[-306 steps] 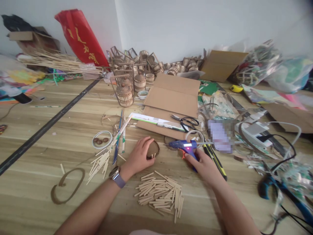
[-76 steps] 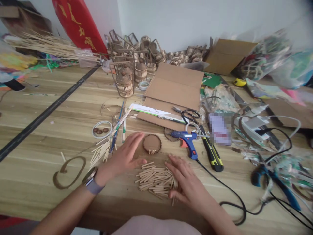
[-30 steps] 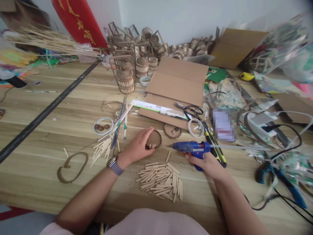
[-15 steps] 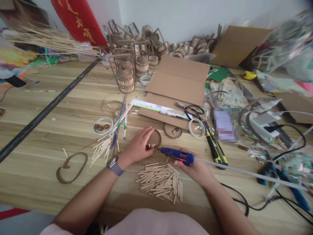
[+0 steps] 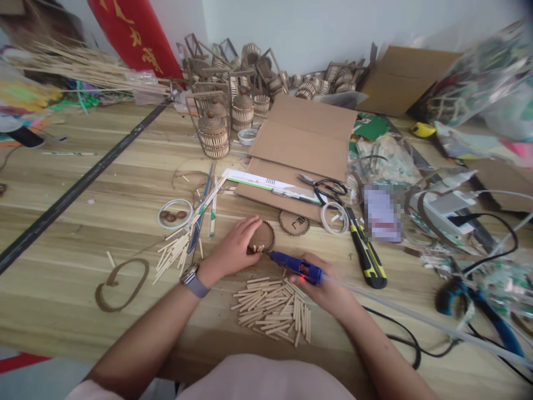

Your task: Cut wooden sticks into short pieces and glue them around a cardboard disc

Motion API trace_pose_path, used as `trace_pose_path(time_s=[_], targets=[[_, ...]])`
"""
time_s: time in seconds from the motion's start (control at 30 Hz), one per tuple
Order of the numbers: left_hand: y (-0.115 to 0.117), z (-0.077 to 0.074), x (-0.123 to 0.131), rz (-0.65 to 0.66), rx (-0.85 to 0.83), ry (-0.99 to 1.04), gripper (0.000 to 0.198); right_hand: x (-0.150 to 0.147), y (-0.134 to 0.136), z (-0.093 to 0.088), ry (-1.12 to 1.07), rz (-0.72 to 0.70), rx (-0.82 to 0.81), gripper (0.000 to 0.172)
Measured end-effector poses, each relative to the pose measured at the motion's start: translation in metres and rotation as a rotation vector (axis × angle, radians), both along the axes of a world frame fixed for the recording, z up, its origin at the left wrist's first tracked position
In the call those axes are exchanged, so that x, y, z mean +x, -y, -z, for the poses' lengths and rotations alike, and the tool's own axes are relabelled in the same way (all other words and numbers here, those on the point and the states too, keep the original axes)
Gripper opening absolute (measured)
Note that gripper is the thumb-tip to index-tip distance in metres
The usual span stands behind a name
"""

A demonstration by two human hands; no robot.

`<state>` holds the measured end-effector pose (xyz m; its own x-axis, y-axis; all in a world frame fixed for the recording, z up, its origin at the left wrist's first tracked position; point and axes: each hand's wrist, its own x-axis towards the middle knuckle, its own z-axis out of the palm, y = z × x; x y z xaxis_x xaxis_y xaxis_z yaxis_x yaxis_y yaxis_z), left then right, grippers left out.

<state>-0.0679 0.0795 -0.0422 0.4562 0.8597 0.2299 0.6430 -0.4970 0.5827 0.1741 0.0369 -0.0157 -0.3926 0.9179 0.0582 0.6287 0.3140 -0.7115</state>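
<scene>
My left hand, with a watch on the wrist, is closed on the near left edge of a round brown cardboard disc. The disc has a corded rim, and a few short pale sticks stand along its near edge by my thumb. In my right hand is a blue hot glue gun, its red light lit and a long clear glue stick trailing from its back. Its nozzle points left at the disc's near rim; whether they touch, I cannot tell. Just below lies a pile of short wooden sticks.
A second disc, a tape roll, scissors and a yellow-black utility knife lie beyond my hands. Cardboard sheets and finished small baskets stand farther back. Pliers and cables are at right.
My right hand and the glue gun have shifted slightly left, towards the disc's near rim. The left hand keeps its hold on the disc with hardly any movement.
</scene>
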Motion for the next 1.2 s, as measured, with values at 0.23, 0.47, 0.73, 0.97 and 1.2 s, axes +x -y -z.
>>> trace_pose_path(time_s=[0.23,0.47,0.73,0.97,1.2], targets=[[-0.0005,0.0000,0.0002,0.003,0.000,0.007,0.068,-0.0006,-0.0005,0.0027,0.015,-0.012,0.039,0.036],[-0.0010,0.0018,0.0000,0.001,0.002,0.006,0.068,-0.0004,-0.0005,0.0060,0.034,-0.023,0.072,0.041],[-0.0005,0.0003,0.0000,0.002,-0.002,0.019,0.068,-0.0008,0.0008,0.0053,0.054,-0.014,0.101,0.037],[-0.0005,-0.0004,0.0005,0.001,-0.007,0.028,0.068,-0.0008,0.0004,0.0071,0.068,-0.014,0.119,0.040],[-0.0002,-0.0023,0.0007,0.002,-0.006,0.022,0.068,-0.0007,0.0005,0.0076,0.089,-0.010,0.134,0.041]])
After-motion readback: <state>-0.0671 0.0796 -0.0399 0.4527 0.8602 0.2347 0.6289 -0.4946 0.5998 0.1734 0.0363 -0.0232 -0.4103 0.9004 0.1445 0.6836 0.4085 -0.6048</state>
